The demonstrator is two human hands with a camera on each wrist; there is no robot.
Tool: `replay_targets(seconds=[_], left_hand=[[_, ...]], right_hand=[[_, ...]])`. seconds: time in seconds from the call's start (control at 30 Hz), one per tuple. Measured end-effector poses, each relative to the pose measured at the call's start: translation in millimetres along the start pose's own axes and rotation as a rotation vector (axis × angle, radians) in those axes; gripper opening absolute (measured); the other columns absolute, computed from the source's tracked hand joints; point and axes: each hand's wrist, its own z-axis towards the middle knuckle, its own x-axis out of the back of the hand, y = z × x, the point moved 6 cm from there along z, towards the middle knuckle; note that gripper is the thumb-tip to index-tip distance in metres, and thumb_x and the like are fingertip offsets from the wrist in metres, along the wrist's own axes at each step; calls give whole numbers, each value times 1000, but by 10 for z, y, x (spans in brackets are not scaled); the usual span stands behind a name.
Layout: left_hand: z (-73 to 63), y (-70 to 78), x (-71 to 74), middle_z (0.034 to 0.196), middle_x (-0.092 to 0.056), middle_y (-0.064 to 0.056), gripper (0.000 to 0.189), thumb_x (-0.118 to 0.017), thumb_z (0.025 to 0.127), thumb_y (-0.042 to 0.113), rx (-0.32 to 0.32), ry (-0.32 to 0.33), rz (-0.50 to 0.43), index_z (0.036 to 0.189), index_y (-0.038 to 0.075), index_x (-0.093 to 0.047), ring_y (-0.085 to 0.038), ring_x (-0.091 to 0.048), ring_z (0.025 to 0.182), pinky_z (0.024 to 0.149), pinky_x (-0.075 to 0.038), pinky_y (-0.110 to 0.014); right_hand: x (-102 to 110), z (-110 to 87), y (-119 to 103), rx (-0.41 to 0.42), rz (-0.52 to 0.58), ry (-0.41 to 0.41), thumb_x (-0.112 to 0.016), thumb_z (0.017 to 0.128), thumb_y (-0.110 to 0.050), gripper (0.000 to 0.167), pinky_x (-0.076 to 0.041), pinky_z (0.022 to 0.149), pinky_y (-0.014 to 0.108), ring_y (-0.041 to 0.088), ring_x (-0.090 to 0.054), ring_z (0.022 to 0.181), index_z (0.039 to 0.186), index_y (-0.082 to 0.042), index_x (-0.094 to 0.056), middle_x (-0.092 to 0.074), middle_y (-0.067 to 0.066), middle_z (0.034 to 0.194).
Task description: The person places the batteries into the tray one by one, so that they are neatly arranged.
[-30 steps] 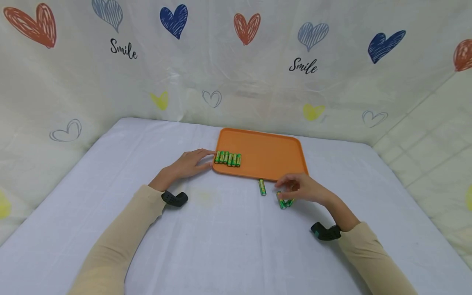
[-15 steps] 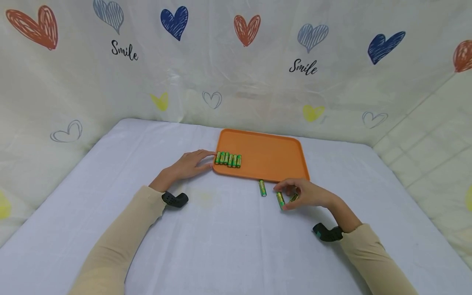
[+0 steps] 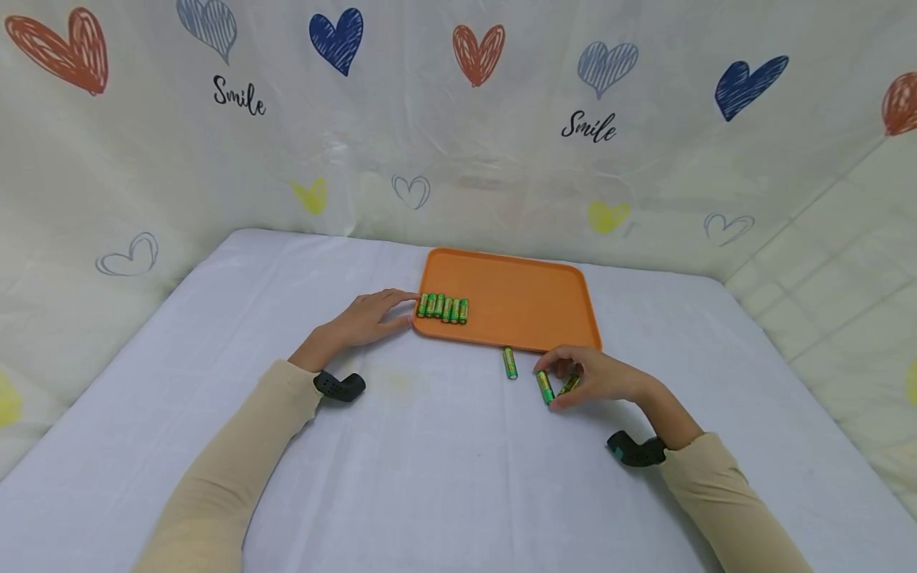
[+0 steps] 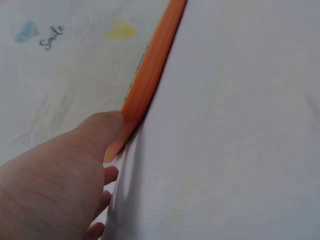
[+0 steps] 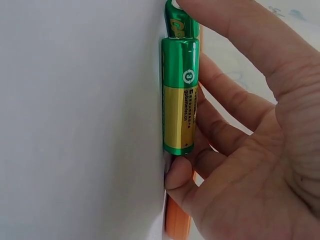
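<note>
My left hand (image 3: 372,318) touches the left edge of an orange tray (image 3: 516,298), its fingers relaxed; the left wrist view has the thumb against the tray's side. Inside the tray's left end, several green-and-gold batteries (image 3: 446,309) lie side by side in a row. My right hand (image 3: 598,374) pinches one battery (image 3: 545,387) end to end between thumb and index finger, low over the cloth. A second battery (image 5: 180,100) lies under the palm, in front of the pinched one in the right wrist view. The other fingers curl behind it.
One more loose battery (image 3: 509,364) lies on the white tablecloth (image 3: 430,477) right by the tray's near edge, left of my right hand. Behind the table hangs a pale curtain (image 3: 501,159) printed with hearts.
My right thumb has come down to the near end of the battery, and the index finger now sits at its far end. The left hand, tray and battery row have stayed put.
</note>
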Motion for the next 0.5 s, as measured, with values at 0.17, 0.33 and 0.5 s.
replay_targets(seconds=[0.17,0.33,0.5], left_hand=[[-2,-9,0,151,-41,-9,54,-50,102,41,-7,0,-5,150,19,-38,-28,-34,142,110,-24,-56],[2,-20,-12,151,-41,-9,55,-50,102,41,-12,-7,-7,151,20,-38,-28,-33,142,110,-24,-56],[-10,-13,7,151,-41,-10,55,-50,102,40,-3,-9,-5,151,20,-38,-28,-33,142,110,-23,-56]], right_hand=[[16,5,-9,19,1,15,-84,77,-22,46,-42,79,28,23,-50,94,117,-9,-64,-59,5,102],[35,9,20,12,-5,34,-84,77,-22,45,-39,75,27,21,-51,92,116,-10,-65,-59,5,98],[69,21,14,29,8,65,-84,77,-20,45,-40,72,26,23,-53,90,116,-9,-65,-60,7,96]])
